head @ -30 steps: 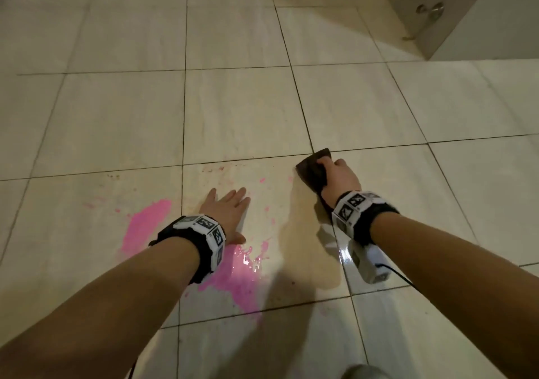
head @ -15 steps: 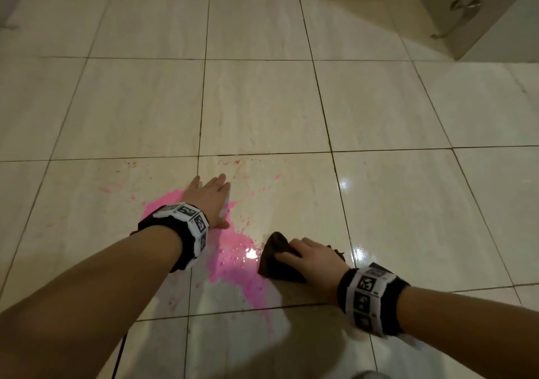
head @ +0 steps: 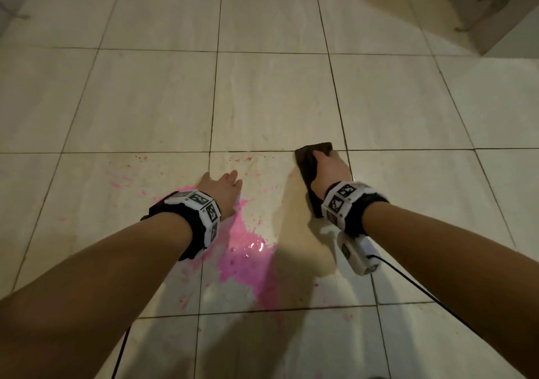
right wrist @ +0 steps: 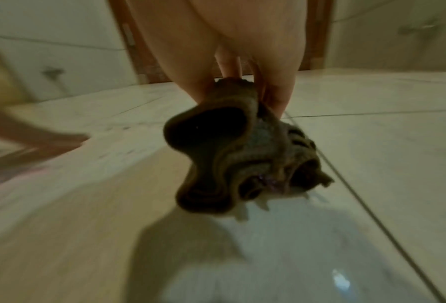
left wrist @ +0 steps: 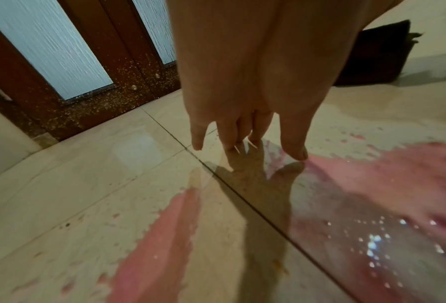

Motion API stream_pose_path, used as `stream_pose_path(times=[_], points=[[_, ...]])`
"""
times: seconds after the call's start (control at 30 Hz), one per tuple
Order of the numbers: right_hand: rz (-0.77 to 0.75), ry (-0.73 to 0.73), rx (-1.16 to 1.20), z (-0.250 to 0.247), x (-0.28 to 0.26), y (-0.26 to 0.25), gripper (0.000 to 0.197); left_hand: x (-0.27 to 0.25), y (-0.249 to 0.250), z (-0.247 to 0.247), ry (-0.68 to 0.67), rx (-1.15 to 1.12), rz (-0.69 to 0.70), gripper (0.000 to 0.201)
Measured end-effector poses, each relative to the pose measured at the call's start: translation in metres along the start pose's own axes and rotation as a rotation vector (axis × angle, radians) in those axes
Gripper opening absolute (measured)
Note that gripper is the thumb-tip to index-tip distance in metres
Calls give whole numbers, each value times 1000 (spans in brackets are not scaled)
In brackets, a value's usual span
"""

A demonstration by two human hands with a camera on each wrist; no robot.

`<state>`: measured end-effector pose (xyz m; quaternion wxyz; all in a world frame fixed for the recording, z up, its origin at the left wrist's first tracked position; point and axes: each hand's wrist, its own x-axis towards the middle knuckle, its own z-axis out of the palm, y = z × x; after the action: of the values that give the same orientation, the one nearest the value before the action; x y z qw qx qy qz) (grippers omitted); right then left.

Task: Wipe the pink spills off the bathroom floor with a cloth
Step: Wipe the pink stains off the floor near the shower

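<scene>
From the head view I see my right hand [head: 329,171] right of centre in the frame, pressing down on the dark brown cloth [head: 306,159], which lies on the floor [head: 277,101] across a grout line; in the right wrist view the fingers [right wrist: 276,96] are curled into the bunched cloth [right wrist: 232,160], so the hand has hold of it; that view is blurred, and I cannot tell more of the grip. My left hand [head: 224,191] sits a little left of centre, flat on the tile with fingers straight and holding nothing; the left wrist view shows the fingertips [left wrist: 297,151] touching the wet floor [left wrist: 86,184] at the edge of the pink. The large pink spill [head: 248,250] spreads below centre of the head view, just beside the left wrist and well apart from the cloth; a glossy highlight sits in it; smaller pink splashes [head: 119,183] dot the tile towards the left. A second pink patch [left wrist: 159,242] shows at lower centre of the left wrist view. A brown door [left wrist: 128,67] with frosted panes stands in that view's upper left.
</scene>
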<state>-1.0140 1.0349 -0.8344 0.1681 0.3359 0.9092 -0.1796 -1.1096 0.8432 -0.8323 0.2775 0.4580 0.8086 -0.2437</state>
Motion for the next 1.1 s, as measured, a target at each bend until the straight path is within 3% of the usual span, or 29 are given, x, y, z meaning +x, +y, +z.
stream_pose_path(times=[0.13, 0.23, 0.33, 0.4, 0.47, 0.53, 0.6, 0.67, 0.8, 0.93, 1.0, 1.1], points=[[-381, -43, -124, 32, -40, -17, 69, -4, -9, -1, 106, -83, 15, 45], [-537, -171, -180, 45, -64, -17, 74, -8, -22, 10, 175, -194, -74, 56], [-463, -100, -37, 33, -57, -19, 64, -8, -33, 19, 122, -161, -128, 57], [-304, 62, 118, 14, -33, -20, 61, -7, -35, 19, 84, -108, -122, 55], [-130, 131, 146, -7, -2, -20, 59, -6, -34, 15, 60, -36, -111, 53], [-11, 64, 61, -21, 25, -22, 56, -3, -34, 12, 35, 9, -98, 52], [12, -23, -35, -23, 42, -26, 52, -2, -36, 11, 20, 16, -89, 52], [-63, -45, -112, -15, 45, -34, 54, -1, -38, 12, 22, 22, -76, 55], [-415, -52, -182, 18, 18, -52, 64, -2, -44, 18, 43, 9, -46, 61], [-736, -198, -298, 43, -40, -53, 65, -6, -51, 18, 131, -86, -81, 46], [-758, -235, -324, 47, -51, -49, 65, -11, -54, 27, 176, -144, -139, 39], [-584, -110, -83, 34, -38, -52, 63, -17, -55, 36, 144, -92, -156, 40]])
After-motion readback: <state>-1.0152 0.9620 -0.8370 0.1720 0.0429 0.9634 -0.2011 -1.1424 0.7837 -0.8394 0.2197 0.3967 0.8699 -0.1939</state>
